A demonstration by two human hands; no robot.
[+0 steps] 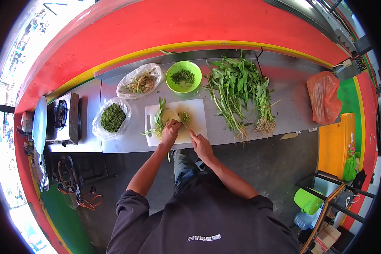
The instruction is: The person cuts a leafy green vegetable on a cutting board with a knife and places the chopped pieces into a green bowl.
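Note:
On the white cutting board (pixel 197 111) my left hand (pixel 170 133) is closed over a bunch of leafy green stems (pixel 158 120), whose leaves stick out to the upper left. My right hand (pixel 202 147) grips a knife (pixel 181 118); its thin blade points up and left across the board, beside my left fingers. Chopped green bits (pixel 184 117) lie to the right of the blade. Just above the board stands a lime green bowl (pixel 197 84) with chopped greens in it. My fingers hide the knife's handle and part of the stems.
Rooted bundles of leafy greens (pixel 237 86) lie right of the board. Left are a plastic bag of finely chopped greens (pixel 113 118) and another of roots and trimmings (pixel 141 83). A gas stove (pixel 67 116) stands far left, an orange plastic bag (pixel 324 97) far right.

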